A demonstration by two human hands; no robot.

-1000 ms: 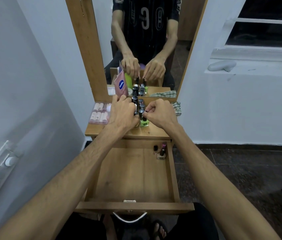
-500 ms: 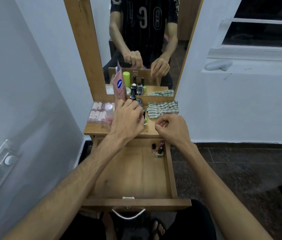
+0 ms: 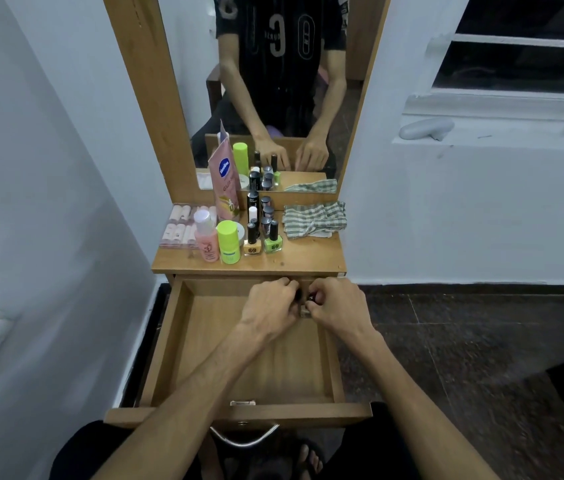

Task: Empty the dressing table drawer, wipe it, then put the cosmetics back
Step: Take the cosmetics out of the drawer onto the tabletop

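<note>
At the far right corner of the open drawer [image 3: 183, 341], both hands, left hand [image 3: 268, 306] and right hand [image 3: 337, 306], pinch the last small bottles [image 3: 304, 308], emptying nearly done; next, lift them onto the tabletop [image 3: 308, 254].

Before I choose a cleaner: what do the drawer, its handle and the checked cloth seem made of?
The drawer looks like wood or wood-look laminate: tan, streaky grain, a dull sheen. Which of the two I cannot tell. Its handle looks like polished metal: a thin silvery curved bar with bright glints. The cloth looks like soft woven fabric, probably cotton: green and white checks, crumpled folds, matte.
</note>
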